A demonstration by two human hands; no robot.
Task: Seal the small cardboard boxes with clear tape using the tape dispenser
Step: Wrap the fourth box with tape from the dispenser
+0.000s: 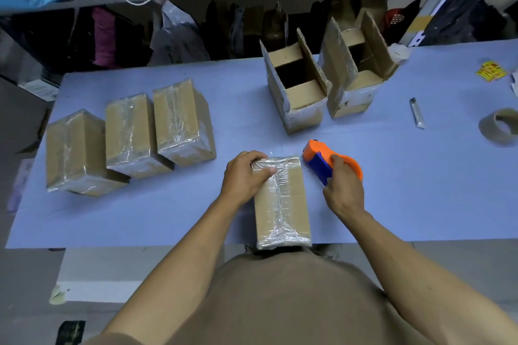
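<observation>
Under left hand (244, 175): closed box (281, 200), tape-shiny seam and ends.

Blue table (392, 204) carries taped boxes (129, 134), open boxes (297, 92).

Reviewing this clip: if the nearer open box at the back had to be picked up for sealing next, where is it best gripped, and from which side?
Probably by its two long side walls, from above. The open box stands upright with flaps raised and top open; the second open box crowds its right side, so the approach looks clearest from the left and front.
</observation>
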